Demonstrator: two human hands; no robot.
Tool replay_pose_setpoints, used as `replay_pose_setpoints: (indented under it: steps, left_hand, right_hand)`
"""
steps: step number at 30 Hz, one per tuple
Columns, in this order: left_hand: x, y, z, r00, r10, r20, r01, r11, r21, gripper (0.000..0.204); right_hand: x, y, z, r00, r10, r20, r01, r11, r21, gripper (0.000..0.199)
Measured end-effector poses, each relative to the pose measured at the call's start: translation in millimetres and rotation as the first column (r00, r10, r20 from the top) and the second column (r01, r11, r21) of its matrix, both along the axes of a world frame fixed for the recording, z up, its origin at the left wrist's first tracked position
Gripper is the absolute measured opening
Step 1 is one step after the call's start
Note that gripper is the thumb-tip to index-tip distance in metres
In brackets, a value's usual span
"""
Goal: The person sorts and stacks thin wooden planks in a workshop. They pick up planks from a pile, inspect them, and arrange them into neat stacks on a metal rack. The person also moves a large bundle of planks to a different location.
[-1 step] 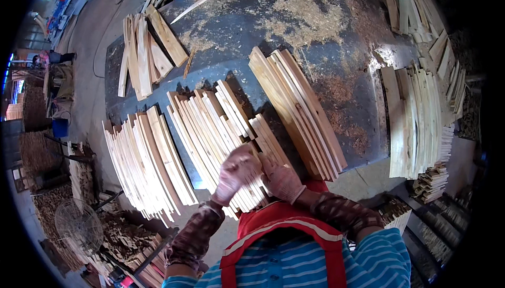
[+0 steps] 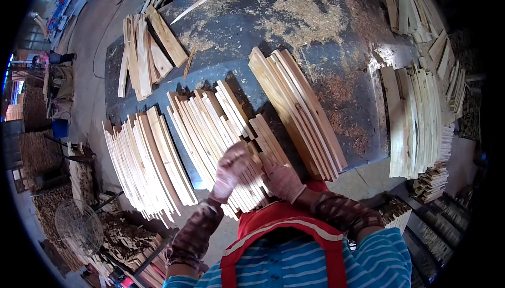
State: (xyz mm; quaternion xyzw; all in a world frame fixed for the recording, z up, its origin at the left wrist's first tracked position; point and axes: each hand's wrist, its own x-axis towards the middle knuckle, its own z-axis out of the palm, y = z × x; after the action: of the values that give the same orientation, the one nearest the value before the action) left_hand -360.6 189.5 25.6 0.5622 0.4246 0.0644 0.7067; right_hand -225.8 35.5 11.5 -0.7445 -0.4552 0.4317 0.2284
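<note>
My left hand (image 2: 235,168), in a pale work glove, is held above a middle row of narrow wooden strips (image 2: 200,125). Its fingers are curled together, and I cannot see what, if anything, is in them. Close beside it on the right is my gloved right hand (image 2: 283,180), its fingers also bent inward and partly hidden. Shorter strips (image 2: 269,139) lie just beyond the two hands, at the right side of that row. Patterned brown sleeves cover both forearms.
Another row of strips (image 2: 142,156) lies to the left, and wider boards (image 2: 297,114) lie right of centre. Loose boards (image 2: 142,59) rest on the dark table (image 2: 231,59) at far left. Sawdust (image 2: 294,9) covers its far part. A stack (image 2: 413,122) stands right; a fan (image 2: 79,227) stands lower left.
My left hand has shifted very slightly up and to the left, away from the right hand. The right hand and the wood look unchanged.
</note>
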Motion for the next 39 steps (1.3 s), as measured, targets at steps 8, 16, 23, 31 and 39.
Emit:
replay_pose_setpoints:
  steps: [8, 16, 23, 31, 39]
  left_hand:
    - [67.1, 114.0, -36.5, 0.934, 0.077, -0.35, 0.176, 0.751, 0.636, 0.07]
    - [110.5, 158.7, -88.1, 0.725, 0.028, -0.688, 0.534, 0.608, 0.587, 0.087]
    - [103.6, 124.1, -87.9, 0.737, 0.078, -0.671, 0.574, 0.451, 0.683, 0.074]
    - [128.0, 169.5, -98.4, 0.843, 0.016, -0.538, 0.42, 0.606, 0.676, 0.065]
    - [117.0, 178.3, -94.1, 0.824, -0.069, -0.562, 0.502, 0.549, 0.668, 0.043]
  right_hand:
    - [40.5, 39.1, 66.7, 0.973, -0.213, 0.089, 0.217, 0.976, -0.035, 0.058]
    - [87.4, 62.7, -15.6, 0.958, -0.208, 0.196, 0.25, 0.941, -0.226, 0.047]
    - [55.8, 36.5, -55.3, 0.918, -0.396, -0.01, 0.386, 0.899, -0.205, 0.047]
    - [57.4, 2.3, -71.5, 0.978, -0.208, 0.001, 0.203, 0.956, -0.21, 0.059]
    - [43.4, 15.9, -41.5, 0.99, -0.115, 0.085, 0.141, 0.891, -0.432, 0.077]
